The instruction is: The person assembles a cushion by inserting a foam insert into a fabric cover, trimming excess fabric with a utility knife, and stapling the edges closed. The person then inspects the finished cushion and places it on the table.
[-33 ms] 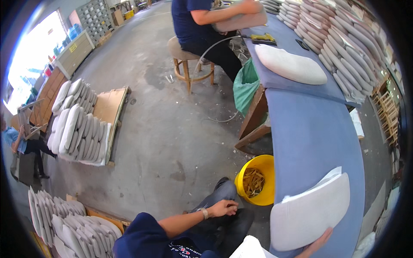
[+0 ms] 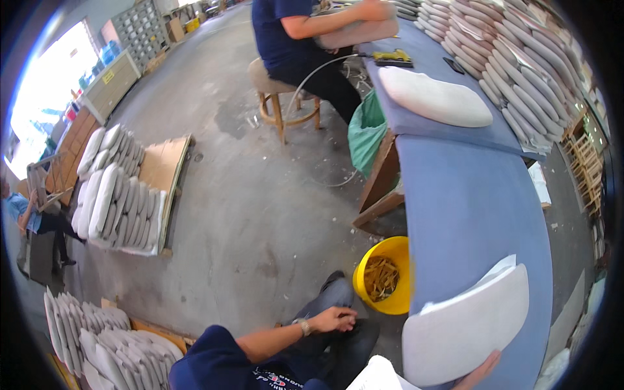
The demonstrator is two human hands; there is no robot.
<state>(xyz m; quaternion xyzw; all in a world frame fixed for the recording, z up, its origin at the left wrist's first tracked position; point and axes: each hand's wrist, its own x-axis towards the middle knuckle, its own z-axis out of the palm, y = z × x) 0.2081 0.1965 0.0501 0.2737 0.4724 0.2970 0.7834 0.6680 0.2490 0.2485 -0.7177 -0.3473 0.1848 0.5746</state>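
A light grey upholstered pad (image 2: 465, 328) is tilted up over the near end of the blue-covered table, with a white sheet (image 2: 500, 266) showing along its far edge. My right hand (image 2: 482, 372) grips the pad's lower right edge; its fingertips lie on the face and the rest is out of sight. My left hand (image 2: 333, 320), with a watch at the wrist, is over my lap, fingers curled together. Whether anything small is between them is hidden. A white object (image 2: 377, 376) shows at the bottom edge, close to my body.
A yellow bucket (image 2: 402, 276) of scraps stands beside the table (image 2: 465, 195). Farther up lie another pad (image 2: 435, 97), a yellow air tool (image 2: 393, 57) and stacked pads (image 2: 530, 84). A seated co-worker (image 2: 286, 39) handles a pad. Loaded pallets (image 2: 170, 162) stand left.
The grey pad has shifted slightly left and down with my right hand on it. My left hand stays over my lap. The whole view has shifted a little.
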